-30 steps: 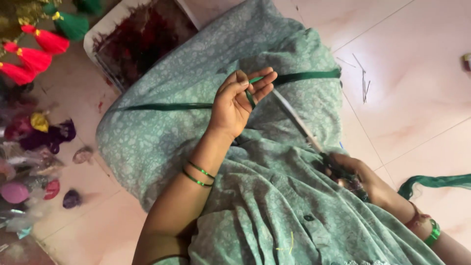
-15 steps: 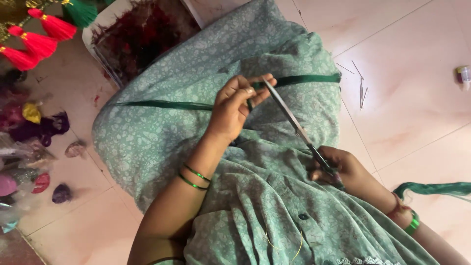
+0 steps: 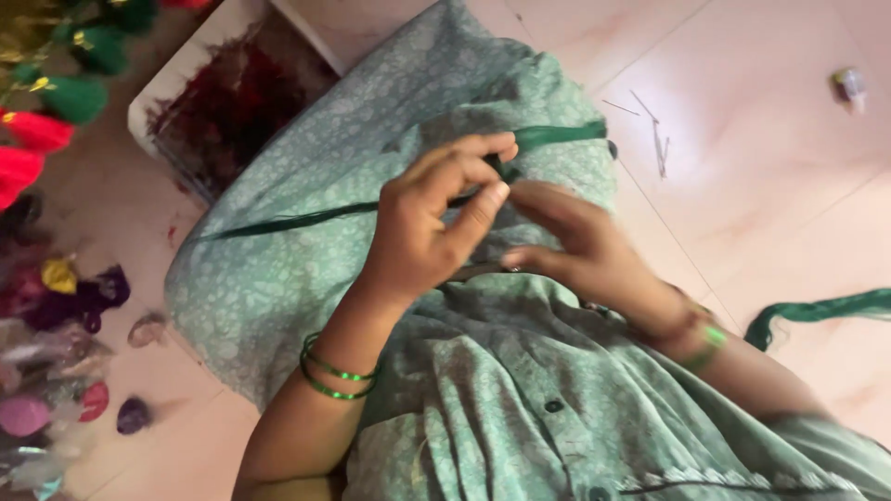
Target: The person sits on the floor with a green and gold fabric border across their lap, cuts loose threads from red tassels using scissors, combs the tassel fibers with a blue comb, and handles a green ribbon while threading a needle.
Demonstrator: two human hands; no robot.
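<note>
Left hand: the left hand [image 3: 427, 232] is raised over the lap, thumb and forefinger pinched together on a dark green cord [image 3: 306, 218]; two green bangles [image 3: 336, 373] sit on the wrist.
Right hand: the right hand [image 3: 580, 246] lies just beside the left one, fingertips meeting it at the cord; it is blurred, so I cannot tell whether the fingers clamp anything.
Cord: it runs across the pale green patterned cloth [image 3: 306, 269] that covers the knee, from the cloth's left edge up to the pinch, and comes out as a broader green strip [image 3: 557, 135] towards the cloth's right edge.
Tray: a white tray [image 3: 176, 88] with dark red fibres [image 3: 232, 102] stands on the floor at the upper left, touching the cloth's edge.
Tassels: green tassels [image 3: 79, 93] and red tassels [image 3: 28, 148] lie along the floor's left edge.
Scraps: coloured bits [image 3: 65, 297] lie lower down that same edge.
Floor, right side: thin sticks [image 3: 654, 130] lie near the cloth; a second green strip [image 3: 817, 311] curls at the right edge.
</note>
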